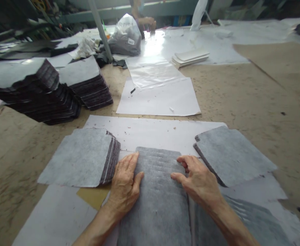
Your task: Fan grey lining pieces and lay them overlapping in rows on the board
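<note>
A long grey fabric piece point(156, 198) with several crosswise ridges near its far end lies in front of me on white paper. My left hand point(126, 177) rests along its left edge, thumb apart from the fingers. On the right edge lies my right hand point(194, 176), its thumb and fingers spread with a gap between them. Left of my left hand is a stack of grey cut pieces point(75, 157) with dark edges. A thinner stack point(237, 153) sits beyond my right hand. Another ridged grey piece point(255, 218) is partly hidden under my right forearm.
Tall stacks of dark-edged pieces point(62, 99) stand at the left. White sheets point(160, 99) lie ahead, with a white pile point(191, 57) behind. A filled plastic bag point(126, 37) sits beside a metal pole point(101, 30). Across the table is a person's arm point(147, 23).
</note>
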Tool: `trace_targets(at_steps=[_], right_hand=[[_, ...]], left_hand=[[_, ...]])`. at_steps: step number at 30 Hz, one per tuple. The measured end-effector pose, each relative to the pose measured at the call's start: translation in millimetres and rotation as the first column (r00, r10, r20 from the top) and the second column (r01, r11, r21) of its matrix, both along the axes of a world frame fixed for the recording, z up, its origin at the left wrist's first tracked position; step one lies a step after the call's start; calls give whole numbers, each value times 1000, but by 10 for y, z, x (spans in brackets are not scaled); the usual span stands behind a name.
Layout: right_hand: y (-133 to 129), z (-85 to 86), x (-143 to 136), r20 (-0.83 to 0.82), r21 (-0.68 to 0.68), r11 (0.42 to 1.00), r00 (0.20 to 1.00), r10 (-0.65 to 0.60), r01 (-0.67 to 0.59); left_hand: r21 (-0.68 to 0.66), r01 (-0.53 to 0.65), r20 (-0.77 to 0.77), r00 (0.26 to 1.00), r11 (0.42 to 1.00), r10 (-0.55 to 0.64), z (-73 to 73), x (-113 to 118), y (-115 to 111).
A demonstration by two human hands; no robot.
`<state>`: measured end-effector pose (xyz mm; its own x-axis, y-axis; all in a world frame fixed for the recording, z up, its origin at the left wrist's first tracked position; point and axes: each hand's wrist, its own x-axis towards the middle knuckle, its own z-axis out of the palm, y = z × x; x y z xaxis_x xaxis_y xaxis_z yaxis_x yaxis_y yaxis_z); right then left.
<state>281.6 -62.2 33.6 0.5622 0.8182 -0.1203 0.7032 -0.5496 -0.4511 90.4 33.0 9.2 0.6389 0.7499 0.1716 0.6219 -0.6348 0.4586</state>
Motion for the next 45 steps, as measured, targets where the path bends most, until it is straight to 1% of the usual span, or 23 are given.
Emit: trace_targets(at_steps=[2, 3, 6, 9, 11, 13, 15, 16, 18, 20, 22, 27, 30, 34, 40, 45], right_hand=[[8, 11, 3, -2, -7, 1000, 1000, 2, -2], [11, 17, 5, 0, -5, 1000, 1000, 15, -15], [21, 28, 9, 16, -6, 998, 998, 68, -68], [32, 29, -5, 25, -19, 996, 996, 88, -88], [25, 27, -30, 30, -33, 998, 998, 54, -53], [-2, 30, -62, 44, -63, 997, 998, -41, 44], [-47, 37, -95, 32, -79, 984, 987, -159, 161], [-71, 40, -110, 13, -81, 975, 978, -207, 208], [-112, 40, -137, -35, -83, 964, 966, -257, 253], [-135, 29, -155, -60, -88, 962, 962, -266, 260], [-138, 10, -165, -66, -83, 961, 961, -270, 264], [-122, -35, -168, -115, -60, 958, 951, -287, 282], [-124, -45, -171, -149, -33, 956, 944, -293, 292], [-127, -51, -173, -157, -16, 953, 941, -301, 302], [-136, -69, -176, -147, 5, 954, 944, -296, 300], [-115, -45, -182, -149, -23, 950, 938, -313, 313]], left_hand=[[68, 30, -79, 997, 997, -25, 65, 81, 30], [81, 45, -120, 992, 996, -35, 103, 118, 50], [46, 64, -213, 976, 997, -53, 212, 206, 115], [10, 6, -235, 972, 1000, -4, 268, 253, 154], [-1, -71, -225, 972, 997, 69, 263, 252, 143], [-31, -161, -222, 964, 986, 150, 231, 220, 100], [-60, -232, -215, 953, 971, 215, 186, 166, 35], [-69, -254, -200, 951, 965, 237, 165, 137, 1], [-69, -275, -139, 955, 959, 263, 131, 92, -59], [-69, -294, -69, 955, 953, 289, 110, 74, -92], [-72, -317, -39, 948, 946, 315, 95, 83, -97], [-113, -368, -121, 927, 923, 355, 66, 127, -59], [-146, -375, -168, 921, 915, 351, 69, 139, -43], [-176, -371, -209, 919, 912, 333, 92, 159, -25], [-176, -347, -199, 929, 921, 312, 105, 164, 6], [-204, -346, -205, 930, 916, 306, 111, 163, 9]])
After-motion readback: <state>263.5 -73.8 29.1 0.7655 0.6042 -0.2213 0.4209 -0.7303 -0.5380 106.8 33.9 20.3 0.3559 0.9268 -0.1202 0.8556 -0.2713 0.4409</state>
